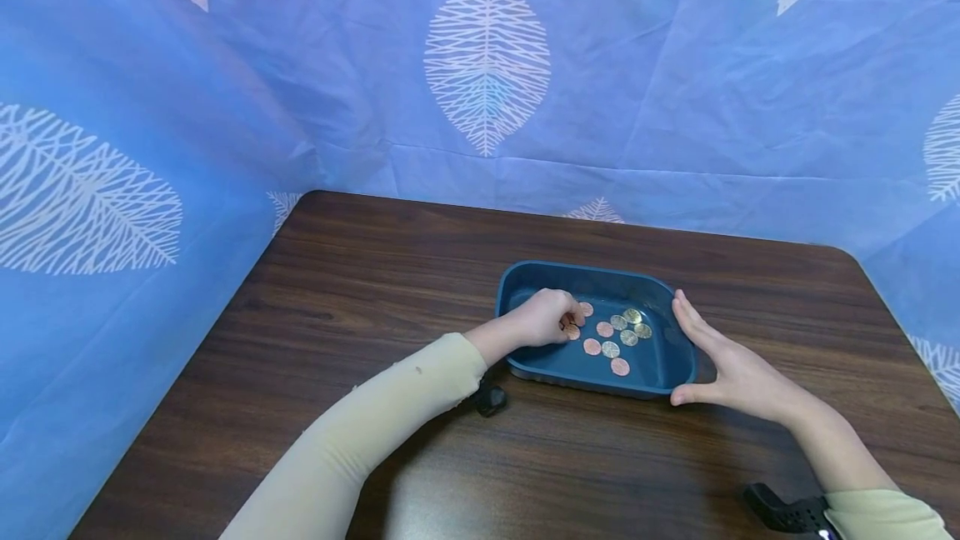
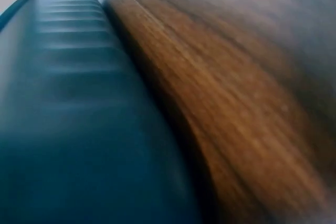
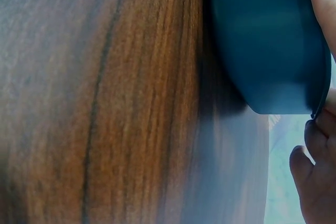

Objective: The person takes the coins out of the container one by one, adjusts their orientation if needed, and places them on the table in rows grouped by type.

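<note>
My left hand, inside the dark-blue rectangular plastic tray set lengthwise left-right on the brown wood-grain counter, has fingers curled at one round copper-coloured metal coin, hold undetermined, the other copper- and gold-coloured coins flat, rightward, toward my right hand, spread against the tray's end.

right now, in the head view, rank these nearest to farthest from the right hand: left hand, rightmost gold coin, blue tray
1. Blue tray: the right hand touches its right end.
2. Rightmost gold coin: inside the tray, toward its right end.
3. Left hand: in the tray's left part.
</note>
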Tool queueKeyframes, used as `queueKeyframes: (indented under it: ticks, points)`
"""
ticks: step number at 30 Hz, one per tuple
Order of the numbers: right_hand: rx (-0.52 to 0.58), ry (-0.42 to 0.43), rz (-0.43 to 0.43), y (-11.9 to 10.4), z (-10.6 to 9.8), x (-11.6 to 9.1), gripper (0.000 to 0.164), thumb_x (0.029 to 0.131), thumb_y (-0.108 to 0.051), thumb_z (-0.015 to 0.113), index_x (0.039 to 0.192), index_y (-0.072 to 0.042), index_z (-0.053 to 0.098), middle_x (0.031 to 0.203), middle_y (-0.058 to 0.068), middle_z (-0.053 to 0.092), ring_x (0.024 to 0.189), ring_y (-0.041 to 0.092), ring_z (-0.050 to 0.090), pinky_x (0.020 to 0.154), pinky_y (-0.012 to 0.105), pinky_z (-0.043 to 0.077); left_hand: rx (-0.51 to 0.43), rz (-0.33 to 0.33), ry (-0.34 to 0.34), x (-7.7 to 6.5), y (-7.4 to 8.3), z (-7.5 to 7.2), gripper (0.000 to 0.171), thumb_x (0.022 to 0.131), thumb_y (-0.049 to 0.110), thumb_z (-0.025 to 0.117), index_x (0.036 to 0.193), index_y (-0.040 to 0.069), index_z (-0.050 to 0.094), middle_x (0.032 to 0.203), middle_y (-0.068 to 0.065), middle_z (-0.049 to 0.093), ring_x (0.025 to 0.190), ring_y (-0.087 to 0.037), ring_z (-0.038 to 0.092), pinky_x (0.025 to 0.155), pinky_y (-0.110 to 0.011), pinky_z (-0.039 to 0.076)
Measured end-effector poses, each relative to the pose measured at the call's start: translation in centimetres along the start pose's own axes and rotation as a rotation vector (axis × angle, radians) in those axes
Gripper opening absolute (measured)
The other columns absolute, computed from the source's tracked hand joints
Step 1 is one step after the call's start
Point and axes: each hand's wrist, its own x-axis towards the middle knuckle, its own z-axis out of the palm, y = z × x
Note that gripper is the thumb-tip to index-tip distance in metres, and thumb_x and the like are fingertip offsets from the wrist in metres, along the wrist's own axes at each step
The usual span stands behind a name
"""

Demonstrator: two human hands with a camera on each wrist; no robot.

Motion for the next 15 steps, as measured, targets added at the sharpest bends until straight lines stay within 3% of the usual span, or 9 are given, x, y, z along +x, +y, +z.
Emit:
queueKeyframes:
  ticks: [6, 15]
  points:
    - [-0.015, 0.008, -0.007, 0.15, 0.08, -0.04, 0.116, 0.076, -0.038, 0.080, 0.154, -0.021, -0.005, 0.159, 0.004, -0.009, 0.132, 0.054, 0.024, 0.084, 0.067, 0.039, 0.045, 0.025, -0.031, 0.11, 0.12, 0.11, 0.010, 0.089, 0.010, 0.069, 0.097, 0.010, 0.074, 0.087, 0.003, 0.060, 0.077, -0.009, 0.052, 0.067, -0.013, 0.041]
    - [-0.018, 0.010, -0.010, 0.22, 0.12, -0.01, 0.115, 0.076, -0.037, 0.080, 0.154, -0.021, -0.003, 0.159, 0.000, -0.010, 0.133, 0.054, 0.022, 0.085, 0.069, 0.037, -0.051, -0.030, -0.069, 0.17, 0.05, 0.05, 0.008, 0.085, 0.006, 0.072, 0.093, 0.008, 0.069, 0.082, 0.004, 0.060, 0.075, -0.009, 0.054, 0.066, -0.014, 0.043]
